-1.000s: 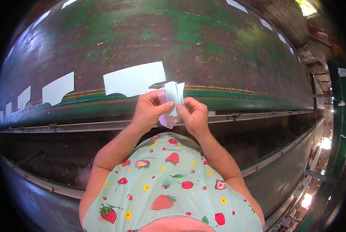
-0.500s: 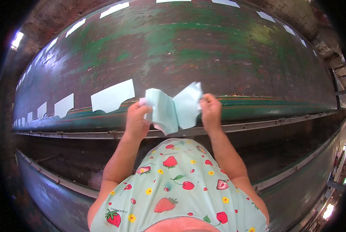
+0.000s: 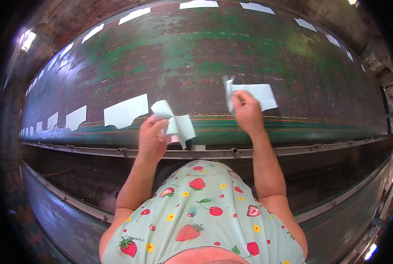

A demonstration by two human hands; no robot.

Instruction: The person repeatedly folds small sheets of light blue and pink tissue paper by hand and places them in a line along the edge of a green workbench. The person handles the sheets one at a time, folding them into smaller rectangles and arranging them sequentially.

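Note:
My left hand (image 3: 152,137) pinches a small bundle of pale blue cut cloth pieces (image 3: 186,126) at the table's near edge. The bundle is folded and fanned, with a pinkish layer showing below. Farther right, over the tabletop, my right hand (image 3: 248,113) grips one pale cut cloth piece (image 3: 261,94) by its left part. That piece spreads out to the right of the fingers, and its gripped end is crumpled and blurred. Left of my left hand, a similar flat cloth piece (image 3: 125,111) with a curved notch lies on the table.
The long, worn green and brown table (image 3: 183,66) stretches left and right. More cut pieces lie in a row along its near left edge, such as one cloth piece (image 3: 76,118), and along the far edge, like another piece (image 3: 198,4). A metal rail (image 3: 214,154) runs along the front.
My right hand has moved right and forward, carrying one cloth piece away from the bundle. My left hand keeps the rest, now folded over, in nearly the same place.

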